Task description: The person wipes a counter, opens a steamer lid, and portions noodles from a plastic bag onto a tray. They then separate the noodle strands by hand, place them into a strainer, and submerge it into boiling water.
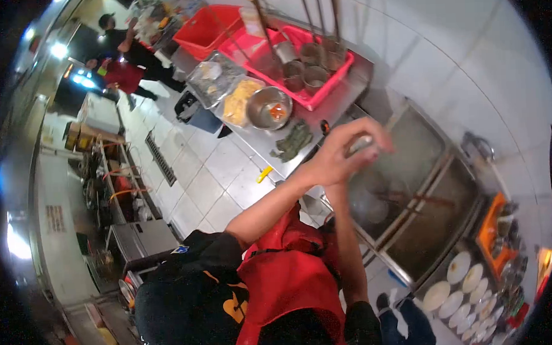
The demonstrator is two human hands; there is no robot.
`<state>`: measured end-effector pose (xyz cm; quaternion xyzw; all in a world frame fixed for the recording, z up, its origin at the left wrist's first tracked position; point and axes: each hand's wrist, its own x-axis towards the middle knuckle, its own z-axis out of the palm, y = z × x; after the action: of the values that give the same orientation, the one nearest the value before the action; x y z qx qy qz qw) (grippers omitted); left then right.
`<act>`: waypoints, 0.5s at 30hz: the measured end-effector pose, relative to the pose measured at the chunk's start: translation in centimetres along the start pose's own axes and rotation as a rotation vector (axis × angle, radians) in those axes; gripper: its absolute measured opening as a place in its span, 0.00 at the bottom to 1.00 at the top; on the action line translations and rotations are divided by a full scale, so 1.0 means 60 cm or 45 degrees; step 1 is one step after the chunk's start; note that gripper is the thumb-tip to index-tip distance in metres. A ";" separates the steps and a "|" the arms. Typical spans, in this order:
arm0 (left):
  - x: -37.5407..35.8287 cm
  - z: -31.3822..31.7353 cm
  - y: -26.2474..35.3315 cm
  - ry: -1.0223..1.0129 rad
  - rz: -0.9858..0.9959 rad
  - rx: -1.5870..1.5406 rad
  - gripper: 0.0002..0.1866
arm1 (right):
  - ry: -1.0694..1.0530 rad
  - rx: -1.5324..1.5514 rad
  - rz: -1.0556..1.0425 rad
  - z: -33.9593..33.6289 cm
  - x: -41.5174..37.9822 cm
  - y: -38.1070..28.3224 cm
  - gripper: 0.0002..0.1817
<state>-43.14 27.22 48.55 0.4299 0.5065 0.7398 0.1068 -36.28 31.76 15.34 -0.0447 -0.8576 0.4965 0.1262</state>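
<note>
1. At far left, two co-workers (123, 59), one in a red top and one in black, stand at the far end of the tiled kitchen aisle, well apart from you.
2. Nearer the middle, red plastic tubs (219, 25) sit on a steel counter (340, 94); one holds several long-handled metal strainer cups (303, 68).
3. Just below them on the same counter, a clear tray of pale food (240, 101) lies beside a round steel bowl (269, 107) with something orange in it, and a dark green cloth (293, 140) lies crumpled near the counter's edge.
4. In the lower centre, your red apron (292, 281) over a black shirt fills the foreground, both forearms reaching up from it.
5. Your two hands meet above the steaming cooker: one hand (333, 161) is curled shut around a small shiny metal container (361, 145), while the other hand (362, 130) closes over it from above. The blur keeps you from telling which hand is left and which is right.
6. Beneath the container, the steel cooking vat (403, 168) holds cloudy water with long utensils resting in it.
7. At lower right, stacks of white plates (459, 288) sit beside the vat, with an orange tray (493, 226) just beyond.
</note>
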 end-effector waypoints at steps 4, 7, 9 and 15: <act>-0.116 -0.138 0.011 0.229 -0.377 0.070 0.06 | -0.052 -0.533 0.202 0.081 -0.007 0.032 0.31; -0.188 -0.261 0.010 0.470 -0.537 0.078 0.06 | -0.034 -0.755 0.002 0.067 -0.009 -0.038 0.35; -0.220 -0.361 -0.004 0.535 -0.576 0.134 0.07 | -0.075 -0.397 0.254 0.030 0.024 -0.156 0.30; -0.224 -0.689 -0.059 0.398 -0.755 0.844 0.08 | -0.321 -0.007 0.607 0.055 0.055 -0.174 0.19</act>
<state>-66.74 -6.33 33.65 0.1610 0.8264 0.5316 0.0929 -39.79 24.41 23.35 -0.1834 -0.8332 0.5115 -0.1023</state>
